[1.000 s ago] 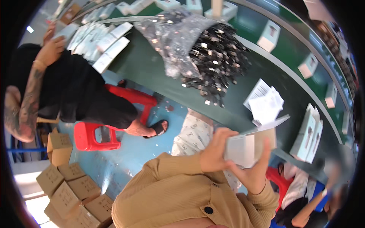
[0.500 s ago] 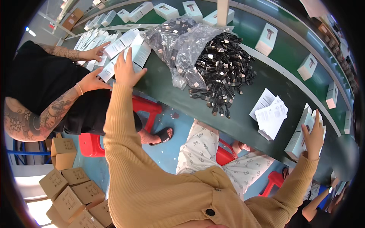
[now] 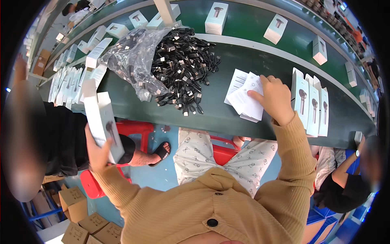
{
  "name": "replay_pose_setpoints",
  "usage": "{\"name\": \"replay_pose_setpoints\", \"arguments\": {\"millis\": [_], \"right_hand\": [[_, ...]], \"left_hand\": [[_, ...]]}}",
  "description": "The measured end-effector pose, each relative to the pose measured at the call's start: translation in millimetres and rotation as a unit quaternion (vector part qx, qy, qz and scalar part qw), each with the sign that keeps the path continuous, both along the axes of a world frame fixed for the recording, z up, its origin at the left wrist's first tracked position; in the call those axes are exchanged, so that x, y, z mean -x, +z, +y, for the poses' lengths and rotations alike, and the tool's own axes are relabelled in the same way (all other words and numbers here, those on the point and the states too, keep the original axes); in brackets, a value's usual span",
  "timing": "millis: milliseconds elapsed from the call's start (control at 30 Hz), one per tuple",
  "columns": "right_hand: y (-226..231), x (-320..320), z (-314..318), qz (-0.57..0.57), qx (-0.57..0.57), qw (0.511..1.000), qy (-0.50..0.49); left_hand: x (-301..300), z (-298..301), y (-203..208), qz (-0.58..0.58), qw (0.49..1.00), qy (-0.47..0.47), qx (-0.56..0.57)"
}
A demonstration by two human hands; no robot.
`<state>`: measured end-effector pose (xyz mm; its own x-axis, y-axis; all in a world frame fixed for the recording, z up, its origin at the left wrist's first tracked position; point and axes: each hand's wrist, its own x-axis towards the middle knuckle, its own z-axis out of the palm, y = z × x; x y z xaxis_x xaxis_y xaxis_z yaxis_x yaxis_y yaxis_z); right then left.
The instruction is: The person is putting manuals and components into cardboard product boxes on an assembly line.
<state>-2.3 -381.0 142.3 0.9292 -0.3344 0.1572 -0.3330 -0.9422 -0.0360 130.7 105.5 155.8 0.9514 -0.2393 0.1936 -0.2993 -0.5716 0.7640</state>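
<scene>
In my left hand [image 3: 98, 153] is a tall white box [image 3: 106, 124] with a dark product picture on its side, tilted, its flaps standing up at the upper end. My fingers wrap round its lower part, over the table's left front edge. My right hand [image 3: 278, 99] rests on the right side of a small stack of printed white leaflets [image 3: 243, 101], thumb and fingers apart on the top sheet. Just right of that hand, several similar white boxes [image 3: 313, 106] stand in a row with their top flaps up.
A clear plastic bag [image 3: 132, 57] spills a heap of black USB cables [image 3: 185, 67] on the dark green table [image 3: 203, 118]. Beyond runs a green conveyor [image 3: 248, 24] with white boxes. More boxes [image 3: 67, 83] lie at left, near a co-worker in black. Red stools [image 3: 136, 129] and cartons [image 3: 73, 202] stand below.
My left hand has drawn a white box from the left pile toward me. My right hand has moved left from the standing boxes onto the leaflets. The view has turned.
</scene>
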Motion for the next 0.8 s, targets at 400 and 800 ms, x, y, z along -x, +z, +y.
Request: {"name": "replay_pose_setpoints", "arguments": {"millis": [400,800], "right_hand": [[-8,6,-48,-0.115,-0.269,0.956,-0.013],[88,68,-5,-0.246,-0.402,0.876,0.101]], "left_hand": [[120,-160,-114,0.323,0.79,-0.285,0.436],[116,-172,-115,0.34,0.813,-0.333,0.335]]}}
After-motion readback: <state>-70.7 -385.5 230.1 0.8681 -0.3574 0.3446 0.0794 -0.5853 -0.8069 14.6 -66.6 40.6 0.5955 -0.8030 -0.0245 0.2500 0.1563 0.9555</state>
